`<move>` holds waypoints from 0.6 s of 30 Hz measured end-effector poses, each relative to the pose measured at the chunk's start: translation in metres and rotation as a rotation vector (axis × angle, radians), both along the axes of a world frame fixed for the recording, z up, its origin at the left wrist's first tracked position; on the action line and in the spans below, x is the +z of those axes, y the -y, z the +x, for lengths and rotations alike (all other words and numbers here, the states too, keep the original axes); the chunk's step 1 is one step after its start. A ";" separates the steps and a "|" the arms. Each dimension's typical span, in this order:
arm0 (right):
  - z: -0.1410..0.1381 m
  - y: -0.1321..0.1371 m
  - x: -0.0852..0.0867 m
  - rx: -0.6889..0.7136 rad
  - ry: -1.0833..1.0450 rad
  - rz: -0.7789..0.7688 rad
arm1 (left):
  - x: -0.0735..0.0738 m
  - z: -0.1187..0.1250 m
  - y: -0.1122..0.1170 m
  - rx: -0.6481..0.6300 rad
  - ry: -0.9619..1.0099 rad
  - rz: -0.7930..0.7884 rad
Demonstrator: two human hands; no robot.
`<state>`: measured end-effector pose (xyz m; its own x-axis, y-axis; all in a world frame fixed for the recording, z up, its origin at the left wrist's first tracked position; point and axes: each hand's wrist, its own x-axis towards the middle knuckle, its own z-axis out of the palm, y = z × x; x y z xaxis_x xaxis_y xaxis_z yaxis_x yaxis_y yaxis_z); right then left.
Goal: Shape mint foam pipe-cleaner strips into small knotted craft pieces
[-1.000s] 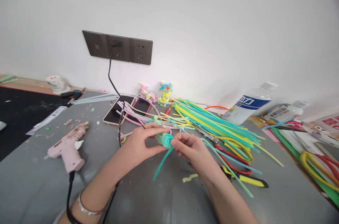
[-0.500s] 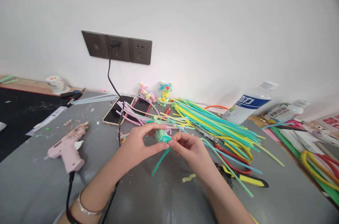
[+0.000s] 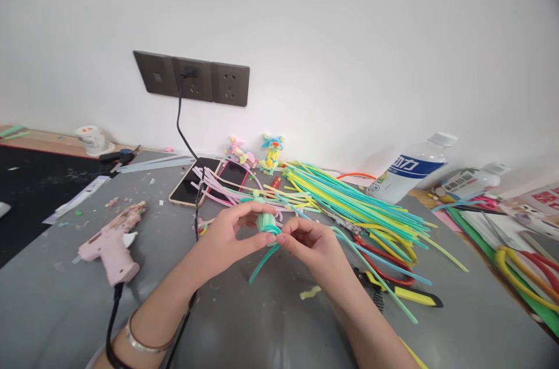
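Observation:
In the head view, a mint-green pipe-cleaner piece (image 3: 265,222) with a coiled teal end is held above the grey table. The fingers and thumb of my left hand (image 3: 229,238) are closed around it from the left. My right hand (image 3: 312,247) pinches the teal pipe cleaner at the coil's right edge, its thumb close to my left thumb. A loose teal tail (image 3: 262,264) hangs down to the left below the coil. My fingers hide part of the piece.
Left of my arms lies a pink glue gun (image 3: 109,247) with a black cable. Beyond my hands are phones (image 3: 187,185), two pipe-cleaner figures (image 3: 273,153) and a pipe-cleaner pile (image 3: 358,200). Red-handled pliers (image 3: 386,273), yellow-black cutters (image 3: 414,296) and a bottle (image 3: 408,174) are at right.
The green piece has turned slightly in my fingers, and its teal tail has shifted a little up and left. Both hands keep their grip.

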<state>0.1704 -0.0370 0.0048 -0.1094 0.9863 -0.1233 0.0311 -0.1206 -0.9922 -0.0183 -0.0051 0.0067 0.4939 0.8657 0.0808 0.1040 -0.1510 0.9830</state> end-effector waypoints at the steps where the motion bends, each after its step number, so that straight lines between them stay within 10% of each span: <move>1: 0.000 0.000 0.000 0.001 -0.003 0.002 | 0.000 0.000 0.000 -0.003 0.007 -0.002; 18: -0.001 -0.002 -0.002 0.055 -0.036 0.007 | -0.001 0.002 0.000 0.053 -0.047 -0.053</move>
